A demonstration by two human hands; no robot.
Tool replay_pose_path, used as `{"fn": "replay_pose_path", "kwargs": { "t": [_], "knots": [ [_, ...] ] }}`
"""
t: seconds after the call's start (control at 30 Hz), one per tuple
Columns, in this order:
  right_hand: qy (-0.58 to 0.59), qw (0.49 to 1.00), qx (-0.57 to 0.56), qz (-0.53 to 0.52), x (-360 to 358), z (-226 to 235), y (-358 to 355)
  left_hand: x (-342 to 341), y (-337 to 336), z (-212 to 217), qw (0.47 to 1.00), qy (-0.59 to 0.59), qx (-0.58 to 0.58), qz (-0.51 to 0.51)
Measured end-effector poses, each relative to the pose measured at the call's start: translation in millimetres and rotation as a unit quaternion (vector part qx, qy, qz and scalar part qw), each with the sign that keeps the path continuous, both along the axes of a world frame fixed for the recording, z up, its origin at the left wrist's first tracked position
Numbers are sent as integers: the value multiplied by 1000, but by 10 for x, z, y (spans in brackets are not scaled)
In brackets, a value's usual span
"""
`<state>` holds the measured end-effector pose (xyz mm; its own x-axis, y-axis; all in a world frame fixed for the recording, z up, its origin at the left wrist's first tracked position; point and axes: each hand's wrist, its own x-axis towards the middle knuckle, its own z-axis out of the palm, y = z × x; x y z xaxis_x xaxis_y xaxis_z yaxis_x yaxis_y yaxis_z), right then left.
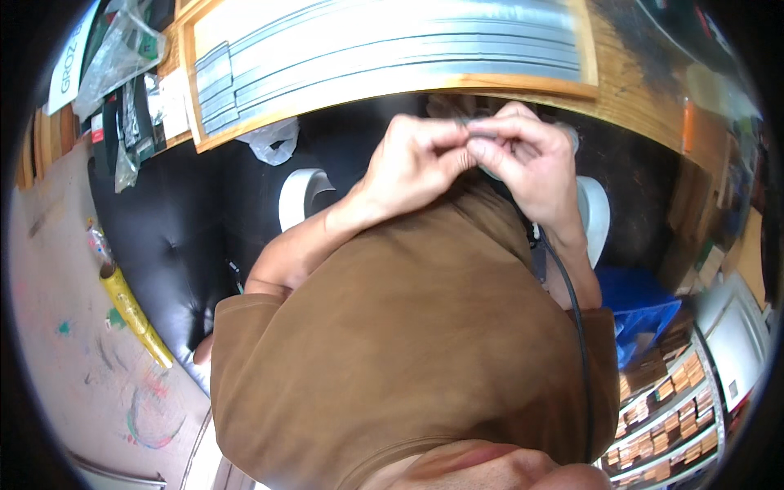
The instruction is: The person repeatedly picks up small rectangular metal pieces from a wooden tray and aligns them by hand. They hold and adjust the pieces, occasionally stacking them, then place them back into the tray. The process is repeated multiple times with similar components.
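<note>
My left hand (pixel 412 161) and my right hand (pixel 529 155) meet in front of my chest, just below the near edge of the table. The fingertips of both pinch a small, dark, thin thing (pixel 482 135) between them; most of it is hidden by the fingers, so its kind cannot be told. Just beyond my hands lies a shallow wooden frame (pixel 490 80) with long silvery-grey strips (pixel 392 53) side by side in it. Several shorter grey strips (pixel 216 86) sit at its left end. Neither hand touches the frame.
White armrests (pixel 296 200) flank me. A black cable (pixel 578 327) runs down from near my right wrist. Plastic bags (pixel 122 61) are at the far left, a yellow roll (pixel 135 314) at left. Right of me are a blue bag (pixel 641 318) and a shelf with wood pieces (pixel 670 425).
</note>
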<state>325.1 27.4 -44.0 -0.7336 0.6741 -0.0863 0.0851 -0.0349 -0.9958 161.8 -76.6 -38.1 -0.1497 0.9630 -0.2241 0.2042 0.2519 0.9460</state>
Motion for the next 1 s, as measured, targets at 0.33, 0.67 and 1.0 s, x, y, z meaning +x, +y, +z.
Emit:
{"fn": "replay_pose_path", "kwargs": {
  "t": [0.33,0.67,1.0],
  "knots": [
    [24,904,412,-112,806,841,869,791,1357,225,890,81,449,-9],
    [46,936,321,-135,1032,513,1144,916,1627,184,933,118,338,-41],
    [65,991,107,-43,727,367,414,446,655,349,980,-101,58,-161]
  ]
}}
